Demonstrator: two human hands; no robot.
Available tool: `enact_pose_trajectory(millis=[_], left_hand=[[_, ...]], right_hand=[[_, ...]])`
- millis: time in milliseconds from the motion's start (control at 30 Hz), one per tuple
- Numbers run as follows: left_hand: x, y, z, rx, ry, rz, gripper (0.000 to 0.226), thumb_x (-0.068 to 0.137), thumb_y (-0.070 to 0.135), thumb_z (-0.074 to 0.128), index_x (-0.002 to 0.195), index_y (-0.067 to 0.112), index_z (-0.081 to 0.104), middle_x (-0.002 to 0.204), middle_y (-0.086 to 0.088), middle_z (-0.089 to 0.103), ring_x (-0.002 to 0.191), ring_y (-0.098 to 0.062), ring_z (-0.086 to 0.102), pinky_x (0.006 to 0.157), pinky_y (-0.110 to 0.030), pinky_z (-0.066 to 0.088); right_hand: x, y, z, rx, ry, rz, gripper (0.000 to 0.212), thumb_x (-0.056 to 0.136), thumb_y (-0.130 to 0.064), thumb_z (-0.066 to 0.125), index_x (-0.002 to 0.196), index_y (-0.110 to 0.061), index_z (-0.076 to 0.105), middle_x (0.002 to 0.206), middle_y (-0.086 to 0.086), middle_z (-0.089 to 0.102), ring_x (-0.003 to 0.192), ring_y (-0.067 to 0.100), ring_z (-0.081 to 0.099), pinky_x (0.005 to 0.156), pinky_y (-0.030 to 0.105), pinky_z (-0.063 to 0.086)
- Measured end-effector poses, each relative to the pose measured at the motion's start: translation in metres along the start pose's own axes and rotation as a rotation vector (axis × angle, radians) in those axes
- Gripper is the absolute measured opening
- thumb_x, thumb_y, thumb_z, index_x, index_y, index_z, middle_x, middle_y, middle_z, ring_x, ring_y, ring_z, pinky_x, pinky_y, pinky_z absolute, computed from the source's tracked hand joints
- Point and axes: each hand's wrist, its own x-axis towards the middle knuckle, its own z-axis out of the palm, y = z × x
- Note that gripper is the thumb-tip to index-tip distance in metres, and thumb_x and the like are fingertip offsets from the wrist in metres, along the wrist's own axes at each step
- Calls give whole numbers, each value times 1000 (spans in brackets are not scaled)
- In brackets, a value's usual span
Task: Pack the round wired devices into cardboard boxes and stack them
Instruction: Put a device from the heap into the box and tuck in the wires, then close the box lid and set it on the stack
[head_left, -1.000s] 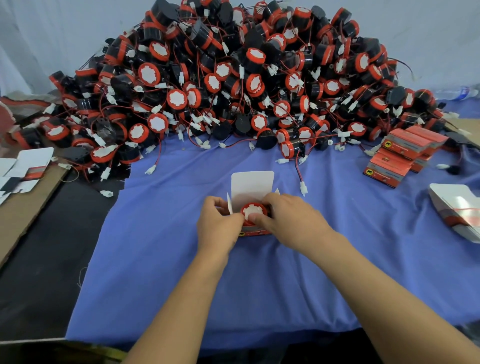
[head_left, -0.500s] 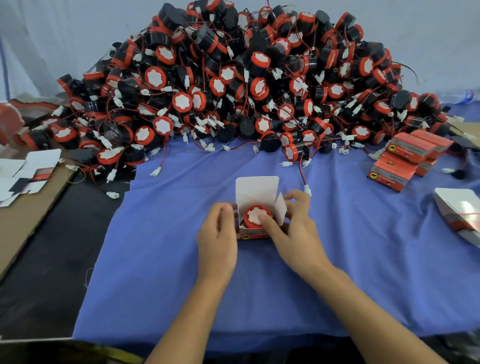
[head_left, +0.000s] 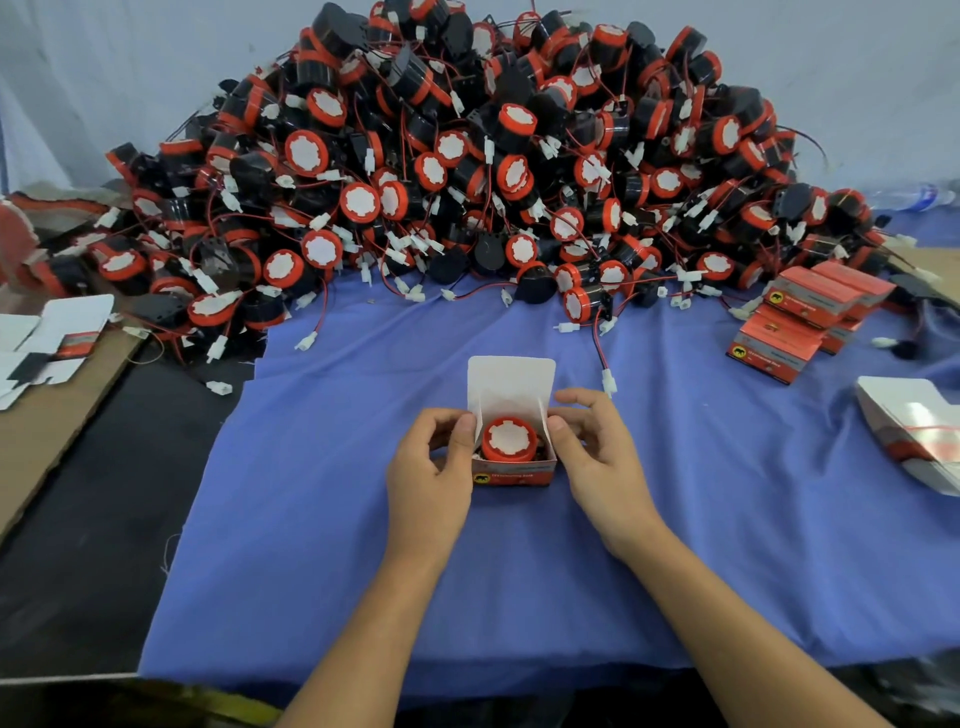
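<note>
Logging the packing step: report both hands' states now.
Left hand: closed, gripping the open cardboard box at its left side.
Right hand: closed, gripping the box at its right side.

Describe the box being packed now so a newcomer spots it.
Find the heap of round wired devices at the far edge of the blue cloth. In front, the left hand and right hand hold one orange box. Unlike the closed boxes stacked rightward, its white lid stands open.
</note>
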Motion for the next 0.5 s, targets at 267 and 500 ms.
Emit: enact_pose_trajectory(millis=[267, 500], left_hand=[[-1, 1, -3, -61, -58, -100, 27, 91, 15, 77, 102, 36, 64, 101, 11, 71, 82, -9, 69, 74, -41, 61], [0, 2, -4, -87, -113, -4, 39, 95, 7, 71, 119, 37, 65, 110, 12, 74, 94, -12, 68, 81, -31, 57]], right_hand=[[0, 2, 2, 6, -69, -25, 27, 100, -8, 62, 118, -27, 68, 112, -8, 75, 103, 13, 71, 87, 29, 57], [-2, 2, 2, -17, -69, -104, 37, 98, -5, 59, 115, -37, 65, 100, -12, 72, 86, 7, 68, 75, 18, 53]])
